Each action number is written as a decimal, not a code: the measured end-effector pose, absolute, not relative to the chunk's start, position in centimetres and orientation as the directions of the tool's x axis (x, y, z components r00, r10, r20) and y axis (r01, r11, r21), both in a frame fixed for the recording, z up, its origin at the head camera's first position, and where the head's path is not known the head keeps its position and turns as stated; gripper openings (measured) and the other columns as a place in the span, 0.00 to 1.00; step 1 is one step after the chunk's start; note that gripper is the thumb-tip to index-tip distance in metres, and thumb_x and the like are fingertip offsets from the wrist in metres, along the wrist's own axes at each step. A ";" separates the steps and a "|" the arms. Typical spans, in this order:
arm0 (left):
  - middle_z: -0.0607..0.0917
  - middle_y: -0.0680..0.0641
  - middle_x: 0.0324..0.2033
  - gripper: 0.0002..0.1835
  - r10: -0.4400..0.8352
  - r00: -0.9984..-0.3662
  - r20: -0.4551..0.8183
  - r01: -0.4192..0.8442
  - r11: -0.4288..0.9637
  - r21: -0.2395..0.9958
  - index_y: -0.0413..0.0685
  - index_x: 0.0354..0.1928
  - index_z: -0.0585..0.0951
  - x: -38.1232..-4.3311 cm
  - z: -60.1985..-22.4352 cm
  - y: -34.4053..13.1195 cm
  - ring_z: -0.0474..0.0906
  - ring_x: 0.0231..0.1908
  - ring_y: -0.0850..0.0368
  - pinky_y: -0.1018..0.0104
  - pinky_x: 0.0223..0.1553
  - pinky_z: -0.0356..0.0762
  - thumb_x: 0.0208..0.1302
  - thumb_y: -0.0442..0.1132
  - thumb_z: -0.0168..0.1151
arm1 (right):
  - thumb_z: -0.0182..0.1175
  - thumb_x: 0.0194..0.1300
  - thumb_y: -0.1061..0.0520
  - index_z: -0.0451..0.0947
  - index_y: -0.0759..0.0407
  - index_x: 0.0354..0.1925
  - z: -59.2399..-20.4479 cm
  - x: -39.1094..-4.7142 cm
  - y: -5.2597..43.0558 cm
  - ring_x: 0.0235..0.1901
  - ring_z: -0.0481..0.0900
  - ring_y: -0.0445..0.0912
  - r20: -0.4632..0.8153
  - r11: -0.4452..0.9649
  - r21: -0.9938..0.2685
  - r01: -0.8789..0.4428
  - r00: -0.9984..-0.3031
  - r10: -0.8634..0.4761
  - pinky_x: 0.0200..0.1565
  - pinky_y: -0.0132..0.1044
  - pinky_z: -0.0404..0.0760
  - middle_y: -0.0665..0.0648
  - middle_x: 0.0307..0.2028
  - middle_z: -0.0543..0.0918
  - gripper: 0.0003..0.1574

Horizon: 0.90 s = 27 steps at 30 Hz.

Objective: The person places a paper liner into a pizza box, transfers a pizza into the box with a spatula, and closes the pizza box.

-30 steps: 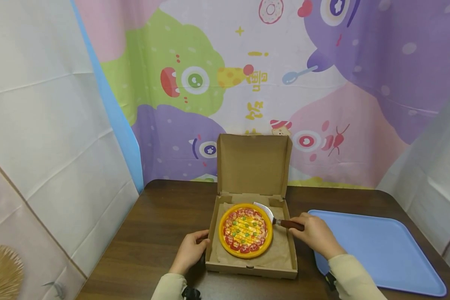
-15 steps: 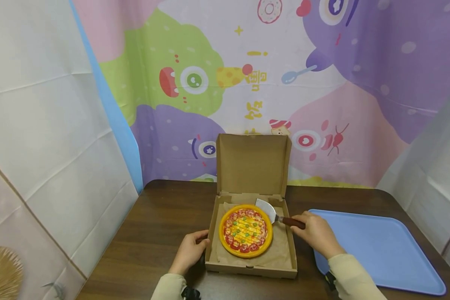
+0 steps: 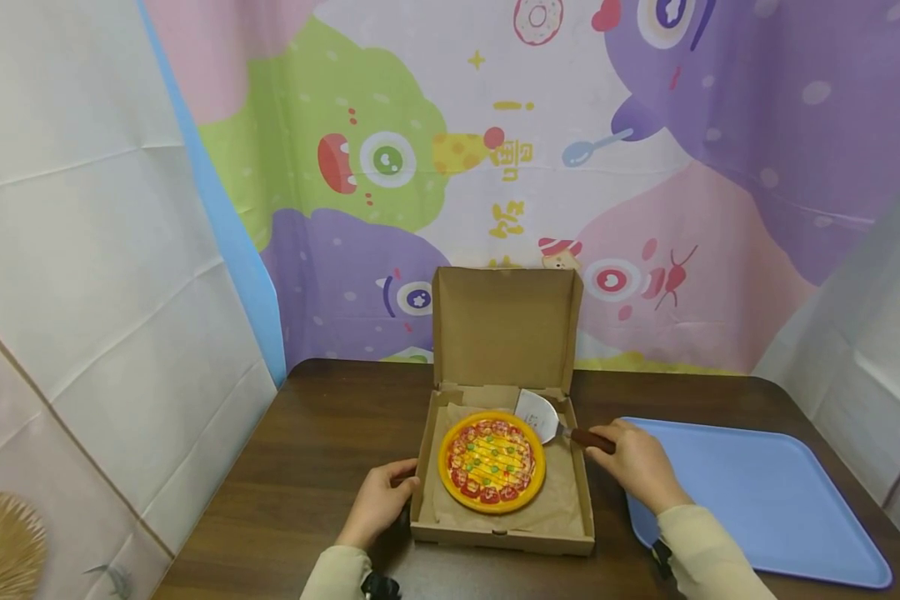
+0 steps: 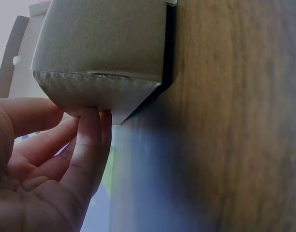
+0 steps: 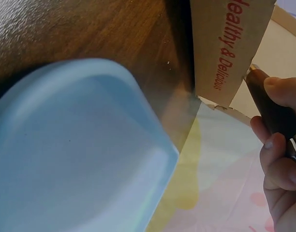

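Dark table (image 3: pixel 330 433) bearing a blue tray (image 3: pixel 757 500) at right and an open cardboard box (image 3: pixel 540 543), whose raised right wall probably hinders a low approach. Inside lies the pizza (image 3: pixel 491 462). The left hand (image 3: pixel 378 500), fingers loosely bent, touches the left wall; the right hand (image 3: pixel 640 467) grips the spatula (image 3: pixel 537 415), its blade beside the pizza's far-right edge, best held flat and low.

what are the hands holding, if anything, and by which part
The right hand holds the spatula by its brown handle; the left hand only touches the side of the cardboard box.
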<state>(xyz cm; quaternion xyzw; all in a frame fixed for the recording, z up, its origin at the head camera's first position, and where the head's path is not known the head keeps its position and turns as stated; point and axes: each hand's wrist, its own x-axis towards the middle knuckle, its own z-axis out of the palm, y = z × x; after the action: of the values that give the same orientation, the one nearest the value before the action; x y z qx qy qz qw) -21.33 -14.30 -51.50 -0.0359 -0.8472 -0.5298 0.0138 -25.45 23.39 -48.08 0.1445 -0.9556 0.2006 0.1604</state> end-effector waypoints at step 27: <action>0.84 0.31 0.48 0.19 0.073 -0.997 0.032 0.057 0.374 0.926 0.28 0.56 0.78 -21.5 -51.7 -14.5 0.83 0.44 0.48 0.65 0.42 0.82 0.65 0.30 0.57 | 0.70 0.58 0.53 0.85 0.62 0.47 -47.4 -25.5 25.2 0.22 0.72 0.42 0.392 0.869 -0.403 -0.288 -0.912 -0.120 0.25 0.36 0.70 0.57 0.32 0.83 0.19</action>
<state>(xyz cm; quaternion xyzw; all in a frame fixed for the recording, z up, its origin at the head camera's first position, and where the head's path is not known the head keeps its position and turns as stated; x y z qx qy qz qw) -21.54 -14.47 -51.73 -0.0393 -0.8287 -0.5582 -0.0072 -25.49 25.18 -47.41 0.1073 -0.9496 0.2327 0.1803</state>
